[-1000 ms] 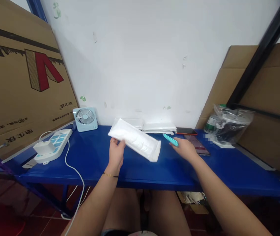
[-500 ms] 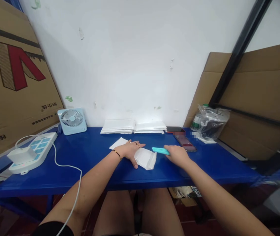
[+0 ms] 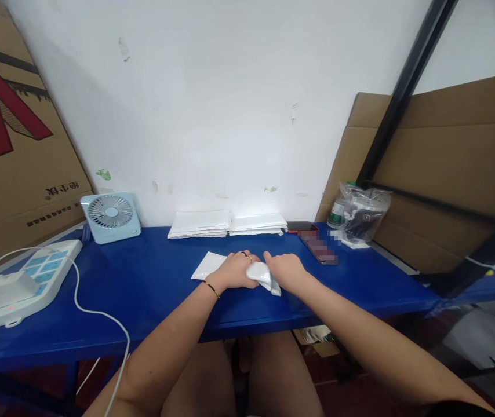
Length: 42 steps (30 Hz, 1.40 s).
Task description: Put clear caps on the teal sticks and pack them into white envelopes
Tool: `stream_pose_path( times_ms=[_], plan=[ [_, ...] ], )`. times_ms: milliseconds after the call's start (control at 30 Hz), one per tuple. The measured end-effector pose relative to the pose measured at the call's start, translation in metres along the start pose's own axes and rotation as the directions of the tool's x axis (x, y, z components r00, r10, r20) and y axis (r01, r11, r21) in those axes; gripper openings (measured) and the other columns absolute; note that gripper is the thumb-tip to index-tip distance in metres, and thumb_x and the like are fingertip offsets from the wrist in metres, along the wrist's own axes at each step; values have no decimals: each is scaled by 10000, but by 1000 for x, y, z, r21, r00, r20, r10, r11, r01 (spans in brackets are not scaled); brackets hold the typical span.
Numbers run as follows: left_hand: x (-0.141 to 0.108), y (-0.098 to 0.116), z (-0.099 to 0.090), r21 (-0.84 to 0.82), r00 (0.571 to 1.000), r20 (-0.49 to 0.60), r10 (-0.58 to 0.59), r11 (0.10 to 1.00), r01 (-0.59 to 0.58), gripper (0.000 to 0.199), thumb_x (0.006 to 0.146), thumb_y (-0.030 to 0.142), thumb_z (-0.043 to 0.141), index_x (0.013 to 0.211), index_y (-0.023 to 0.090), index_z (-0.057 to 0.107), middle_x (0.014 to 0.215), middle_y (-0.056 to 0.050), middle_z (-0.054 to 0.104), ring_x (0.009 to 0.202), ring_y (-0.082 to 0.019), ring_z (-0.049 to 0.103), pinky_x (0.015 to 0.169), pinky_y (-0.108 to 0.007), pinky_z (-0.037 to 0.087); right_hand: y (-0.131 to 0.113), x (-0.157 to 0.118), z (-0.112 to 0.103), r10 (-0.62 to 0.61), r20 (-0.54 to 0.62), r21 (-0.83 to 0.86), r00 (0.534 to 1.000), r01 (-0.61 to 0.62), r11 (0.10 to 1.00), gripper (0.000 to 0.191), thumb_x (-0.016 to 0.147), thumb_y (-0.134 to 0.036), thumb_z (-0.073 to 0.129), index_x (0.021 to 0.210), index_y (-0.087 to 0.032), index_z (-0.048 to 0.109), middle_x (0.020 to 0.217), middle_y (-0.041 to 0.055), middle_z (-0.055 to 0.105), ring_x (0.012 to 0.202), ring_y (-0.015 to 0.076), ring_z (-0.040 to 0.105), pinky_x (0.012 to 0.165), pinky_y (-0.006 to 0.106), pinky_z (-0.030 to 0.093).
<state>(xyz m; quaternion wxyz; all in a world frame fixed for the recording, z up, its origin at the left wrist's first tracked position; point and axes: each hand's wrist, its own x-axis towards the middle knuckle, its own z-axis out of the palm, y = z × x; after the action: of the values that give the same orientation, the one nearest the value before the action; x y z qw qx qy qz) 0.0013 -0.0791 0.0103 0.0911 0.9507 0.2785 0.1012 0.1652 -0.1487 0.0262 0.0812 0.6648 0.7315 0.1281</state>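
A white padded envelope (image 3: pixel 208 265) lies over the blue table (image 3: pixel 152 272), its open end pointing right. My left hand (image 3: pixel 237 271) is wrapped round its middle, thumb below and fingers above. At the envelope's right end, my right hand (image 3: pixel 286 271) is closed against the opening, its thumb raised. The teal item that it held is not visible now; the hand and the envelope hide that spot.
Two stacks of white envelopes (image 3: pixel 199 223) lie by the wall. Two phones (image 3: pixel 318 248) and a bagged item (image 3: pixel 363 217) are at the right. A blue fan (image 3: pixel 111 215) and a power strip (image 3: pixel 50 278) with a cable stand left.
My right hand has moved left to the envelope's opening, and the teal item has gone out of sight. My left hand has closed round the envelope. The view has shifted slightly.
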Motion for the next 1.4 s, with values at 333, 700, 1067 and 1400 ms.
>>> stream_pose_path(
  times_ms=[333,700,1067,1400],
  plan=[
    [4,-12,8,-33,995,-60,-81,996,79,226,699,359,575,850,191,579,917,-43,615,943,-242,562,751,-309,406,-9,31,-21,-176,35,91,984,172,981,377,794,-172,544,1157,-189,445,945,132,644,850,266,651,662,323,462],
    [2,-13,11,-57,997,-53,-60,997,57,216,745,364,553,878,200,595,941,-31,621,937,-217,573,747,-284,406,51,1,4,-113,-218,900,969,244,362,702,821,-527,479,1415,-253,224,1396,93,403,1265,221,392,960,348,378],
    [-7,-12,0,11,997,6,78,997,-78,559,579,462,701,1078,248,567,1086,-44,578,1068,-264,516,974,-409,302,-29,0,38,264,-159,956,951,81,281,600,907,-572,186,1256,-217,521,1320,63,506,1234,213,429,1054,380,291],
    [-43,-10,-18,-29,993,-61,-97,995,95,618,755,52,398,1316,309,405,1366,-27,444,1280,-215,354,1070,-460,202,17,-50,36,-153,-77,978,985,105,182,461,832,-398,531,1236,-175,534,875,51,653,781,174,588,751,329,477]
  ],
)
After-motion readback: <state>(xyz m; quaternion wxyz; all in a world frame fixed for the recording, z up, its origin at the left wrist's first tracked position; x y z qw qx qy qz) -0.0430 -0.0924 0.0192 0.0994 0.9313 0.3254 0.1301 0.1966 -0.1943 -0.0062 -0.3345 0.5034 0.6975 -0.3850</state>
